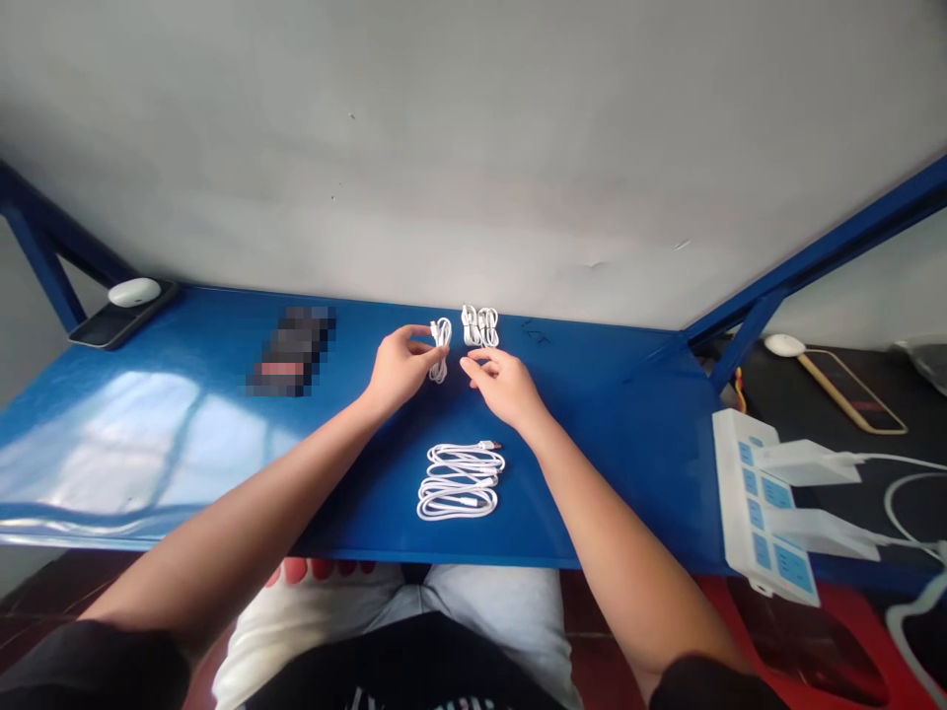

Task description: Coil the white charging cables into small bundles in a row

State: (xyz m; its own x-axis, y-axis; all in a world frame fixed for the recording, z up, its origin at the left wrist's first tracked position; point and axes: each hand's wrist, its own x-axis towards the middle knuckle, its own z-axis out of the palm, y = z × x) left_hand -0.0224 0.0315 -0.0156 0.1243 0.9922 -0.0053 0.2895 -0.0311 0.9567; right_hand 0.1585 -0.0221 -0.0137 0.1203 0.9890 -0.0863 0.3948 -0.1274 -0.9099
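My left hand point(403, 367) is closed on a bundled white charging cable point(441, 340), pinching it between thumb and fingers. The bundle is held upright over the blue table. To its right, my right hand point(507, 383) has loosely curved fingers, thumb and forefinger slightly apart, with nothing visible in them. Just beyond it, two small bundled white cables point(479, 325) lie side by side near the wall. Closer to my body lie several white cables point(460, 481) folded in loops, some metal plug ends showing.
On the blue table point(607, 463), a blurred-out dark object point(292, 350) lies left, and a white mouse point(134, 292) rests on a dark tray point(122, 320). A white power strip point(762, 503) with plugged-in chargers is at the right edge. A wall point(473, 177) rises behind.
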